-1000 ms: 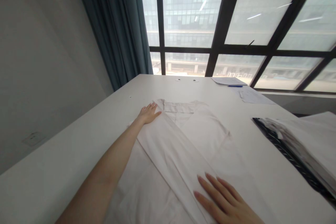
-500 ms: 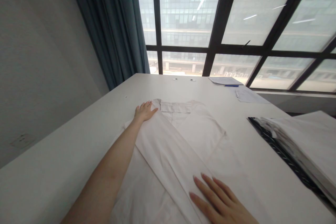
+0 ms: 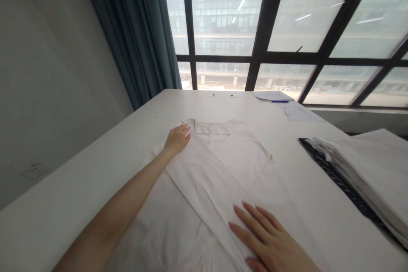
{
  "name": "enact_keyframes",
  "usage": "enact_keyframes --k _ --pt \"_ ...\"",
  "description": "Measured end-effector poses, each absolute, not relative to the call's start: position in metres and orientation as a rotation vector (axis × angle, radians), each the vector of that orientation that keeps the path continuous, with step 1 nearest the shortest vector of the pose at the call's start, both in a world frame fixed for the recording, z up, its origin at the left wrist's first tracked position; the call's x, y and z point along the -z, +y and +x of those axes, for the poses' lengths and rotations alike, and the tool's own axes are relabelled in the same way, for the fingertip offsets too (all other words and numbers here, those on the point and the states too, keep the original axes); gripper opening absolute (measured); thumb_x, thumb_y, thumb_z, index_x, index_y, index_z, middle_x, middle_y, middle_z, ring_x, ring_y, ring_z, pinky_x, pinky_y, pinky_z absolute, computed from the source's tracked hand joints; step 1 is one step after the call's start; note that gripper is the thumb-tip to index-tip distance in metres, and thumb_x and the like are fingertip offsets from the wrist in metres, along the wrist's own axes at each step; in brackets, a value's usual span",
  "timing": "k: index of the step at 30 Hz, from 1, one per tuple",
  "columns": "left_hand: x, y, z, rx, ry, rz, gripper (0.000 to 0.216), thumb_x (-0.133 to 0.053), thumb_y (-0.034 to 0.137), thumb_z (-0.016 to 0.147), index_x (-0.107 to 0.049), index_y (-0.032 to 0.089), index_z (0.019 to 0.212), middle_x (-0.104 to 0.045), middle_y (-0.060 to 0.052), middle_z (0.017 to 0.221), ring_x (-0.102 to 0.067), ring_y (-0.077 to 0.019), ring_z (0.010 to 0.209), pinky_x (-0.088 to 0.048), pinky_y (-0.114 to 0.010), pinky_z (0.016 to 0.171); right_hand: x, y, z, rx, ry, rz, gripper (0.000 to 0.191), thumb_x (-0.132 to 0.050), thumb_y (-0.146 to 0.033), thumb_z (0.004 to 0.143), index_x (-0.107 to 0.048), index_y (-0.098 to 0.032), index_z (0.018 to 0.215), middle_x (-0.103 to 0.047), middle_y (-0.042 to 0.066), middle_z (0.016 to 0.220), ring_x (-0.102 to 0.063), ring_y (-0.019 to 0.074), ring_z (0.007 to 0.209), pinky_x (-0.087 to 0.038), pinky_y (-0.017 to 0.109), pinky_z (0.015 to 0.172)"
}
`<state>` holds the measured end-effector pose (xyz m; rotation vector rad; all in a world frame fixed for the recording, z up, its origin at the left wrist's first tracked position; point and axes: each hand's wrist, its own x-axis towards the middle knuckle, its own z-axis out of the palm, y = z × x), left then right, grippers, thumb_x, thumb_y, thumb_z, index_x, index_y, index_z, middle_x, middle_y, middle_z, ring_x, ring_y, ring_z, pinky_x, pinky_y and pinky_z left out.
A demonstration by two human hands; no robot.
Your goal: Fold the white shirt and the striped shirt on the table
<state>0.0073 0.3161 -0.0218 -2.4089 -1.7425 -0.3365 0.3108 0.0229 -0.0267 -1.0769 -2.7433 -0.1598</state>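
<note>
A white shirt (image 3: pixel 223 165) lies spread on the white table (image 3: pixel 95 170), collar toward the window, with one side folded diagonally across the front. My left hand (image 3: pixel 177 139) rests at the far left shoulder beside the collar, fingers slightly curled on the cloth. My right hand (image 3: pixel 270 242) lies flat and open on the lower end of the folded strip, fingers stretched out.
A stack of folded garments (image 3: pixel 360 170), white on top with dark patterned cloth at its edge, sits at the right. Papers (image 3: pixel 299 112) and a blue pen (image 3: pixel 279 101) lie near the window. A dark curtain (image 3: pixel 137 29) hangs at the far left corner.
My left hand has drawn back slightly from the collar and its fingers have curled a little. My right hand has stayed flat on the fold. The view has shifted slightly.
</note>
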Motion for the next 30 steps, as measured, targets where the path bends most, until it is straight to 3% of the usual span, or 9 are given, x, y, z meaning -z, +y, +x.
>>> enact_keyframes --k 3,9,13,16,19,24,27,30 --pt "0.026 0.287 -0.007 0.221 -1.671 -2.546 0.053 -0.031 0.039 0.096 -0.044 0.016 0.143 -0.038 -0.006 0.153 -0.035 -0.0189 0.14 -0.029 -0.034 0.113 0.021 0.018 0.309 0.0 -2.705 -1.146 0.059 -0.048 -0.042 0.096 -0.028 -0.035 0.151 -0.034 0.002 0.154 -0.038 0.0234 0.139 -0.033 0.038 0.111" --pt "0.029 0.248 -0.071 -0.027 -1.685 -2.633 0.067 -0.023 0.049 0.096 -0.026 0.013 0.152 -0.022 -0.008 0.159 -0.019 -0.0221 0.147 -0.017 -0.041 0.118 0.015 0.012 0.307 -0.145 -2.686 -1.219 0.055 -0.044 -0.04 0.098 -0.029 -0.036 0.151 -0.032 0.002 0.155 -0.031 0.0239 0.142 -0.032 0.043 0.112" --pt "0.024 0.237 -0.084 -0.023 -1.844 -2.397 0.063 -0.025 0.042 0.096 -0.032 0.01 0.149 -0.028 -0.014 0.156 -0.023 -0.0264 0.146 -0.018 -0.046 0.117 0.015 0.01 0.306 -0.192 -2.692 -1.251 0.052 -0.041 -0.039 0.099 -0.031 -0.036 0.15 -0.031 0.002 0.156 -0.029 0.0242 0.143 -0.03 0.047 0.113" --pt "0.017 0.217 -0.068 0.03 -1.829 -2.295 0.057 -0.029 0.034 0.095 -0.037 0.009 0.146 -0.029 -0.017 0.156 -0.024 -0.029 0.145 -0.017 -0.05 0.117 0.01 0.009 0.308 -0.197 -2.652 -1.236 0.045 -0.042 -0.034 0.099 -0.043 -0.033 0.144 -0.043 0.003 0.151 -0.036 0.0225 0.14 -0.029 0.047 0.113" --pt "0.01 0.177 -0.044 0.112 -1.644 -2.437 0.052 -0.034 0.034 0.095 -0.041 0.015 0.143 -0.03 -0.013 0.156 -0.026 -0.0269 0.144 -0.021 -0.047 0.116 0.002 0.01 0.314 -0.175 -2.585 -1.28 0.038 -0.042 -0.026 0.097 -0.056 -0.028 0.132 -0.057 0.007 0.138 -0.05 0.0208 0.128 -0.037 0.044 0.107" --pt "0.01 0.089 -0.029 0.349 -1.347 -2.744 0.045 -0.041 0.035 0.094 -0.048 0.02 0.136 -0.044 -0.012 0.148 -0.04 -0.0248 0.136 -0.034 -0.044 0.112 0.001 0.013 0.338 -0.135 -2.319 -1.631 0.035 -0.042 -0.029 0.094 -0.058 -0.022 0.125 -0.07 0.011 0.109 -0.066 0.0233 0.096 -0.045 0.046 0.088" --pt "0.016 0.055 -0.041 0.454 -1.439 -2.748 0.041 -0.046 0.034 0.091 -0.051 0.022 0.13 -0.059 -0.011 0.127 -0.055 -0.0262 0.119 -0.045 -0.045 0.103 0.004 0.01 0.35 -0.342 -2.218 -1.716 0.035 -0.045 -0.036 0.091 -0.058 -0.023 0.122 -0.072 0.006 0.09 -0.066 0.0198 0.074 -0.049 0.041 0.079" --pt "0.021 0.039 -0.056 0.528 -1.549 -2.721 0.034 -0.049 0.035 0.09 -0.057 0.025 0.121 -0.064 -0.01 0.113 -0.06 -0.0268 0.107 -0.05 -0.045 0.096 0.002 0.003 0.354 -0.609 -2.104 -1.74 0.037 -0.048 -0.04 0.087 -0.057 -0.025 0.12 -0.07 0.003 0.08 -0.062 0.0179 0.062 -0.051 0.034 0.065"
